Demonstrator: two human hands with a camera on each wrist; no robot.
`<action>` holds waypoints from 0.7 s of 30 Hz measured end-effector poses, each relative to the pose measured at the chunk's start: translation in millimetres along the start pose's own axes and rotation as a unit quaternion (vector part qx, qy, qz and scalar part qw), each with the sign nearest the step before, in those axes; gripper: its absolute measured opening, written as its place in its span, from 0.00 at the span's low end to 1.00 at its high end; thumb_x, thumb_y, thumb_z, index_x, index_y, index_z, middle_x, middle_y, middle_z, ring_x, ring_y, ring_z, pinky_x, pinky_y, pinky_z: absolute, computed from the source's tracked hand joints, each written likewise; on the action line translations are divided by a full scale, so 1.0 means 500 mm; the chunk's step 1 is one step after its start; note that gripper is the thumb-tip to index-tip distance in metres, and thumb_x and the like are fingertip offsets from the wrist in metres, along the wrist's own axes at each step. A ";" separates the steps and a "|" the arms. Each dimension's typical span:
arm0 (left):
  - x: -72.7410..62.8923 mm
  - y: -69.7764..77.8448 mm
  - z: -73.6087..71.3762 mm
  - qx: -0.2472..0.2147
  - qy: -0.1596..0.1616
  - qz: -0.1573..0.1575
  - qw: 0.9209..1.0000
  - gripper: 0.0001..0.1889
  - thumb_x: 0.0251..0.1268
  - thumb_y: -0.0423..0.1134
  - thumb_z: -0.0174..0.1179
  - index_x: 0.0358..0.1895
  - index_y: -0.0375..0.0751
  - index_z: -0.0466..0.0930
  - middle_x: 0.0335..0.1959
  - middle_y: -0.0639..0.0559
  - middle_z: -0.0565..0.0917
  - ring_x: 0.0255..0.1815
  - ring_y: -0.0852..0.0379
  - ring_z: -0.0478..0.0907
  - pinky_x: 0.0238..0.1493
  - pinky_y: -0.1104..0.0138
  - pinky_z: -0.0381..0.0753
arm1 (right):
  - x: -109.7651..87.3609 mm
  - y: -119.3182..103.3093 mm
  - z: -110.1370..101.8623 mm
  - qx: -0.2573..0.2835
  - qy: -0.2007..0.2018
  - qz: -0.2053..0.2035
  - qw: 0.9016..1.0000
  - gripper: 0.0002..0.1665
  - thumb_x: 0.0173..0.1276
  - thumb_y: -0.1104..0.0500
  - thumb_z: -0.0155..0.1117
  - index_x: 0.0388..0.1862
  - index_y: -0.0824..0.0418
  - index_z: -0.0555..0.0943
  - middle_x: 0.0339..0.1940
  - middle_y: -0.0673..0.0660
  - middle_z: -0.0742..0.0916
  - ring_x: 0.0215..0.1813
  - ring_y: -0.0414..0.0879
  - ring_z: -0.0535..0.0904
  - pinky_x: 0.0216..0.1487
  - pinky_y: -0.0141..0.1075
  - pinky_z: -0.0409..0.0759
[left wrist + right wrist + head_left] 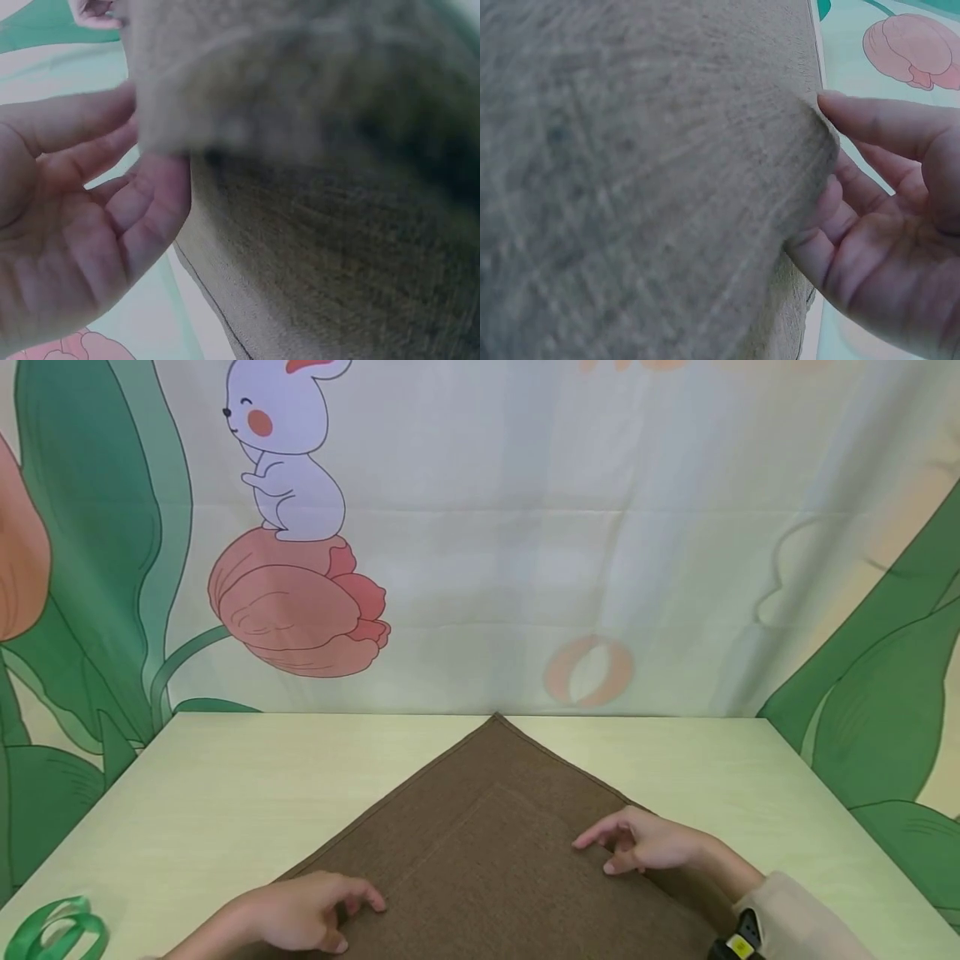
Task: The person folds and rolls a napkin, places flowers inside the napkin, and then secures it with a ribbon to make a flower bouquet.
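Note:
A large brown cloth (517, 877) lies on the table with one corner pointing at the far edge; a fainter line inside it repeats that corner's shape. At its left side my left hand (307, 910) grips the cloth, its fingertips partly hidden behind the fabric (315, 247) in the left wrist view. Farther off on the right side, my right hand (648, 839) pinches another part. Creases fan out from the pinched fabric (675, 172) in the right wrist view, where thumb and fingers meet its edge. The near part of the cloth runs out of the head view.
A loop of green ribbon (56, 927) lies at the table's near left corner. Behind the pale wooden table (247, 777) hangs a printed curtain (465, 552) with a rabbit and flowers. A dark band with a yellow patch (741, 947) is on the right wrist.

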State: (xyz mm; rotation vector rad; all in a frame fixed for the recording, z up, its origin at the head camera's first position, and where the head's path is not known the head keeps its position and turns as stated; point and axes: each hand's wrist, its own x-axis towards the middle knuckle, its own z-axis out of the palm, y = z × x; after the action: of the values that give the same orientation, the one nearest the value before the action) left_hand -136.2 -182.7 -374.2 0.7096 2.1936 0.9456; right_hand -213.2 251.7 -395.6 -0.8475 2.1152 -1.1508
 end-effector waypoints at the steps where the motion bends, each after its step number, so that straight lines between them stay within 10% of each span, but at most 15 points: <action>1: 0.003 0.000 0.001 0.003 0.005 0.000 1.000 0.22 0.48 0.24 0.60 0.50 0.43 0.76 0.38 0.48 0.74 0.21 0.63 0.70 0.27 0.70 0.71 | 0.002 0.001 0.000 0.000 -0.001 -0.005 1.000 0.23 0.57 0.68 0.61 0.54 0.67 0.75 0.50 0.68 0.78 0.15 0.32 0.63 0.17 0.25 0.66; 8: 0.010 -0.004 -0.001 -0.007 0.016 0.002 1.000 0.24 0.44 0.22 0.61 0.49 0.41 0.77 0.38 0.48 0.75 0.18 0.64 0.69 0.23 0.71 0.71 | 0.013 0.007 -0.004 0.013 -0.012 -0.010 1.000 0.27 0.56 0.71 0.60 0.57 0.68 0.73 0.27 0.56 0.82 0.13 0.31 0.60 0.17 0.24 0.64; 21: 0.011 -0.019 -0.012 -0.038 0.011 0.038 0.998 0.26 0.44 0.21 0.59 0.52 0.39 0.76 0.41 0.47 0.73 0.15 0.67 0.64 0.20 0.75 0.67 | 0.012 0.003 -0.021 0.002 -0.021 -0.003 1.000 0.32 0.56 0.71 0.59 0.63 0.64 0.68 0.24 0.51 0.78 0.15 0.33 0.59 0.19 0.24 0.65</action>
State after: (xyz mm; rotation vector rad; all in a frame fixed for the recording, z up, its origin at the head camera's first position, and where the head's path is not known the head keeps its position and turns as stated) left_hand -146.1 -187.3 -380.3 0.7538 2.1514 1.0743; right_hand -225.2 252.9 -393.2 -0.8683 2.0771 -1.1307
